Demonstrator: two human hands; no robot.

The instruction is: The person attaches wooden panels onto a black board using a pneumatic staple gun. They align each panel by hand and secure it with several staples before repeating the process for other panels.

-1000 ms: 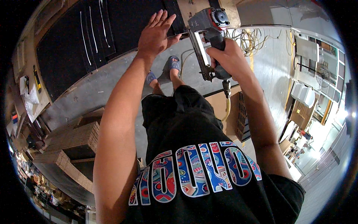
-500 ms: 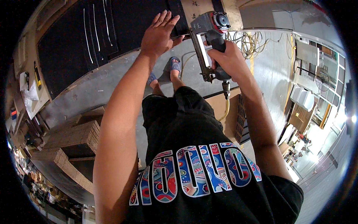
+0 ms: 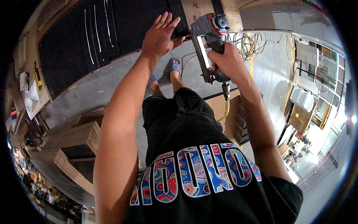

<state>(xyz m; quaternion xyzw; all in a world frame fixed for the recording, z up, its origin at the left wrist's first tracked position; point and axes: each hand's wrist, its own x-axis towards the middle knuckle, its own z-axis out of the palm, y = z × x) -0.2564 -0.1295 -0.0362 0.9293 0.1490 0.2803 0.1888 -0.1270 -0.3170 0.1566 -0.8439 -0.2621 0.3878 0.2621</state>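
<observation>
My left hand lies with fingers outstretched on the near edge of a black panel, the thumb apart toward the right. In my right hand is a pneumatic nail gun, its dark handle gripped in wrapped fingers. The tool's nose is by the panel's right end, next to a light wooden board with handwritten marks; whether it touches cannot be made out. A yellowish air hose runs down from the handle's metal fitting. Thin white strips lie on the panel's left part.
Coiled hose lies on the grey floor at the right. A yellow-and-black utility knife and a plastic bag rest at the far left. Stacked brown boards stand lower left. A cardboard piece is beside my legs.
The nail gun and my right hand have shifted very slightly downward in the view. My left hand stays on the panel's edge, spread as before.
</observation>
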